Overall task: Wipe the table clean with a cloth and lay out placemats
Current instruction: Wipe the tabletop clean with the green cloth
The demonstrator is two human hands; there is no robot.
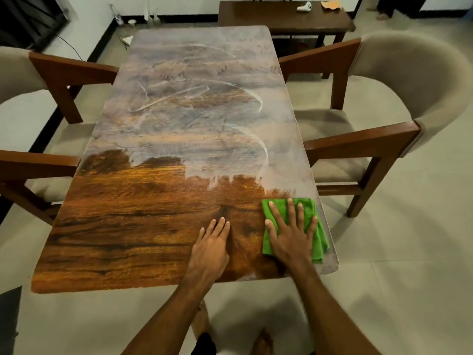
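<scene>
Folded bright green microfibre cloth lies near front-right corner of brown wood-grain surface, under right hand, fingers spread flat on it. Left hand just beside cloth, flat, fingers together, not touching it

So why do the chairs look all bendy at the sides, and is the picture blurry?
Head view: the wide-angle lens bends the chairs near the edges; the green cloth and right hand look fairly sharp; the far wall is dimmer and softer.
</scene>
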